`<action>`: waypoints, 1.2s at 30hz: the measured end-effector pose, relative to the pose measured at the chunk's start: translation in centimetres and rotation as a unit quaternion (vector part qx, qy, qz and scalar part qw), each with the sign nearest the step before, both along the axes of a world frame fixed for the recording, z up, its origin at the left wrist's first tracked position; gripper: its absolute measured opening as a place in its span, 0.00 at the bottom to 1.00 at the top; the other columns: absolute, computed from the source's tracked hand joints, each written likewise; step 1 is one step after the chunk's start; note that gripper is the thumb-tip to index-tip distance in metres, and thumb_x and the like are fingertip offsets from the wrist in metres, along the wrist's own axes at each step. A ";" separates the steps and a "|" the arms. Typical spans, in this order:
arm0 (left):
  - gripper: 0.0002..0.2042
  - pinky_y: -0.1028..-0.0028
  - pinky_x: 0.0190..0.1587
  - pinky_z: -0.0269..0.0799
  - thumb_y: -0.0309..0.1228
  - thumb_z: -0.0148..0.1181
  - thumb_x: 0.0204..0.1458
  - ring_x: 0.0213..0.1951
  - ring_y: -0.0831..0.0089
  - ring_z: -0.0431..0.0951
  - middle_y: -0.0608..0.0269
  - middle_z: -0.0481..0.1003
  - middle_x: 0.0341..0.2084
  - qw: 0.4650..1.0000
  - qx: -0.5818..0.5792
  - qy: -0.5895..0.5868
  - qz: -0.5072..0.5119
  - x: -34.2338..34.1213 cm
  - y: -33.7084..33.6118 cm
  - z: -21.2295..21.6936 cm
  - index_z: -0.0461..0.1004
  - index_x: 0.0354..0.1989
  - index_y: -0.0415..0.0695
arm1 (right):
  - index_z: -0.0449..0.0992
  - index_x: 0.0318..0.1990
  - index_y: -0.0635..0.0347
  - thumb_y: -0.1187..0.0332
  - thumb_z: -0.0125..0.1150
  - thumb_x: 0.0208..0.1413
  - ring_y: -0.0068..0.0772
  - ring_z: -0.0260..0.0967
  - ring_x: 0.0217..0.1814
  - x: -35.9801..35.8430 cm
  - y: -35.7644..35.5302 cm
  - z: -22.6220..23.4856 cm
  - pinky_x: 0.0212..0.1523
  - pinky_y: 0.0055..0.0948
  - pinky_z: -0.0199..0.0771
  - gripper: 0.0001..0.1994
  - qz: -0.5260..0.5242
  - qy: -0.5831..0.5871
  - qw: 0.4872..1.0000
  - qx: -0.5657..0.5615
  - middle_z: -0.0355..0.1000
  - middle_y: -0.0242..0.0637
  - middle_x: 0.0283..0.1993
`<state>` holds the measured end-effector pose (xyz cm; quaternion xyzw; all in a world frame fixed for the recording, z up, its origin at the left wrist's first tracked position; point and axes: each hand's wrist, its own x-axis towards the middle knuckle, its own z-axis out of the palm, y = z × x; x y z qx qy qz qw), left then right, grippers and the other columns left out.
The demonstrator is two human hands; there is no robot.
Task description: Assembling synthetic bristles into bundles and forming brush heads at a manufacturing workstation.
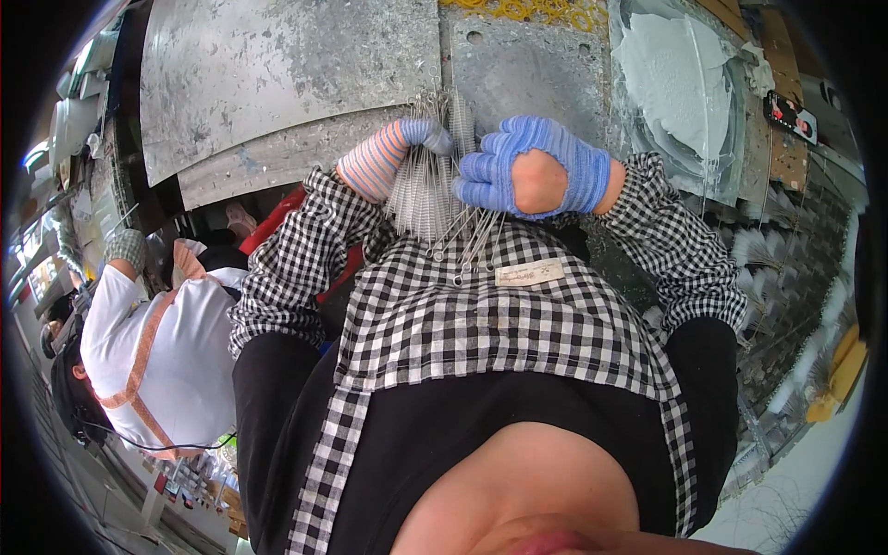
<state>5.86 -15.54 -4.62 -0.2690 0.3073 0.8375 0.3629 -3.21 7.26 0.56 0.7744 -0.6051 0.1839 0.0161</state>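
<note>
A bundle of thin wire brushes [418, 205] with white bristles and looped wire ends lies between my two hands, at the near edge of the bench and against my checked apron. My left hand [390, 155], in an orange-and-blue striped glove, is closed over the bundle's left and upper side. From the right my right hand [536, 171] curls its fingers over more of the brushes; its blue glove leaves part of the back of the hand bare. Several looped ends [472, 245] stick out below the right hand toward me. Some brushes are hidden under the fingers.
Worn grey metal sheets [296, 74] cover the bench, with yellow rings [536, 9] at the far edge. White paste [675, 74] coats a sheet at right, near a phone [791, 117]. Many brushes [786, 259] lie farther right. A co-worker [185, 342] in white is at left.
</note>
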 end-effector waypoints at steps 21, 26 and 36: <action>0.16 0.65 0.47 0.71 0.32 0.67 0.44 0.37 0.63 0.73 0.59 0.74 0.25 0.988 0.114 0.100 -0.009 1.0 1.9 1.5 0.74 0.40 0.36 | 0.76 0.44 0.60 0.63 0.62 0.63 0.25 0.78 0.43 0.8 0.4 -4.5 0.41 0.25 0.81 0.10 -0.065 -0.758 0.633 -0.145 0.77 0.40 0.49; 0.14 0.64 0.49 0.73 0.27 0.67 0.43 0.38 0.62 0.78 0.56 0.78 0.28 0.982 0.111 0.150 -0.033 1.4 2.0 0.9 0.77 0.39 0.35 | 0.78 0.43 0.58 0.55 0.61 0.64 0.11 0.69 0.26 1.5 -0.7 0.7 0.23 0.08 0.67 0.15 -0.386 -0.733 0.498 -0.255 0.78 0.32 0.37; 0.17 0.62 0.57 0.72 0.30 0.64 0.47 0.47 0.62 0.77 0.56 0.77 0.40 0.991 -0.029 0.126 0.027 2.0 1.5 3.8 0.72 0.44 0.38 | 0.79 0.39 0.63 0.60 0.70 0.56 0.11 0.64 0.18 2.5 0.4 1.6 0.19 0.14 0.63 0.14 -0.357 -0.774 0.503 0.141 0.73 0.29 0.22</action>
